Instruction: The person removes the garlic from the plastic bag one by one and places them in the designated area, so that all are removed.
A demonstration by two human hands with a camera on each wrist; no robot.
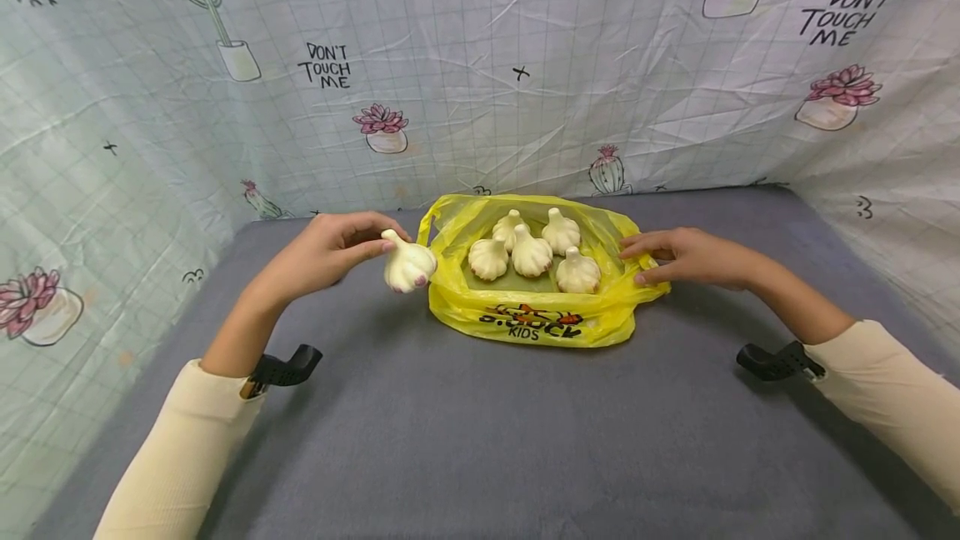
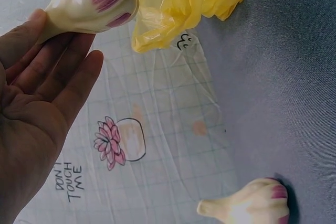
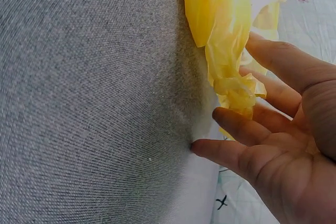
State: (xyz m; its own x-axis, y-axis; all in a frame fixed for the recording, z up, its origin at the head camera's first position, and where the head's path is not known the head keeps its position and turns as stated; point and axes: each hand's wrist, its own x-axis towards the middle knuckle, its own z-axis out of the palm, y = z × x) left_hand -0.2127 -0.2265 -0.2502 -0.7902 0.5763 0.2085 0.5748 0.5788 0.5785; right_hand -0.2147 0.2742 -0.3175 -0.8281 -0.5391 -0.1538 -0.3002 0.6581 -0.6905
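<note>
My left hand pinches a garlic bulb by its stem, thumb against fingers, just left of a yellow plastic bag. This bulb is cream with purple patches. Inside the bag, several more garlic bulbs sit grouped, stems up. My right hand rests at the bag's right edge. Its thumb and fingers are spread apart and touch the crumpled plastic. Another garlic bulb lies on the table in the left wrist view; the head view does not show it.
The table has a grey cloth cover. Behind and at both sides hangs a pale sheet printed with potted plants and lettering. Black wrist mounts are on both forearms. Dark print marks the bag's front.
</note>
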